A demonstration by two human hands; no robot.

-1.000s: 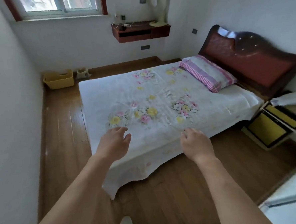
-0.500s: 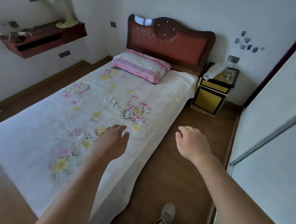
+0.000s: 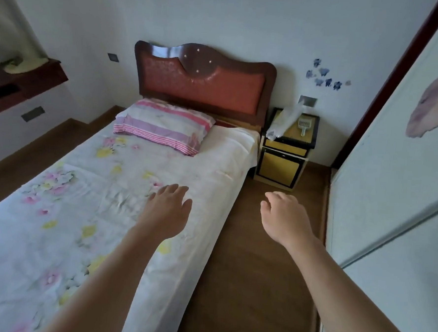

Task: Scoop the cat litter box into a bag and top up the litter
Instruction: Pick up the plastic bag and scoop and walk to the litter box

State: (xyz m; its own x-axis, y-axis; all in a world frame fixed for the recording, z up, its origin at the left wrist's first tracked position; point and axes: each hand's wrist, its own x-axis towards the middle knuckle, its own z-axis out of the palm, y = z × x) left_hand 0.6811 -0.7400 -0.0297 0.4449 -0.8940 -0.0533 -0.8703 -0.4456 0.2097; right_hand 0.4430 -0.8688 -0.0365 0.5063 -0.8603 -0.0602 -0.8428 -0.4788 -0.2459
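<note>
Ahead, beside the bed (image 3: 102, 210), on top of the yellow nightstand (image 3: 279, 165): a clear bag (image 3: 284, 121), probably limp, light and slippery, best pinched at its mouth. Just beside it, a small scoop (image 3: 303, 124), likely stiff light plastic, best taken by the handle. Well short of both, left hand (image 3: 168, 209) and right hand (image 3: 284, 217), empty, fingers relaxed. No litter box in view.

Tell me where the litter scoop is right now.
In the head view, right of centre, the scoop lies on top of the nightstand beside the headboard, just right of a plastic bag.
</note>
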